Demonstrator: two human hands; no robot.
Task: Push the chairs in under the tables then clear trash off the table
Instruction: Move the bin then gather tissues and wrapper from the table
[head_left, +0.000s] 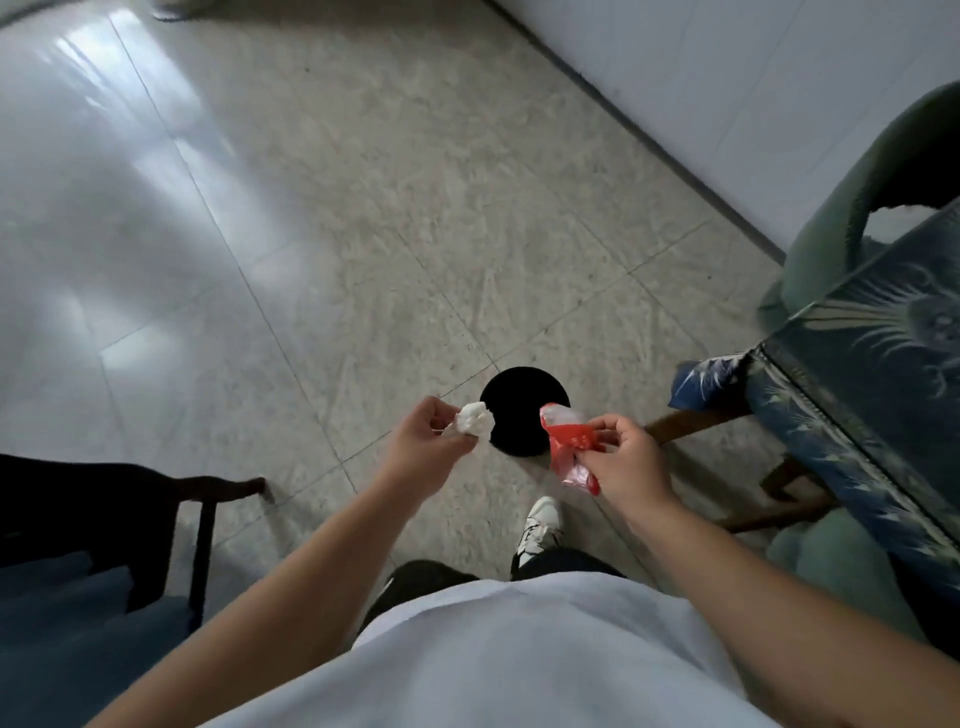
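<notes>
A crumpled white tissue (475, 419) is pinched in the left hand (422, 442) and a red wrapper (569, 448) gripped in the right hand (626, 465) above the black bin (519, 410), so only the dropping seems left.

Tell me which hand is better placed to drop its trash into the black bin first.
Left, probably: the left hand holds its white wad against the black bin opening's edge; the right hand's red wrapper mostly hangs outside.
</notes>
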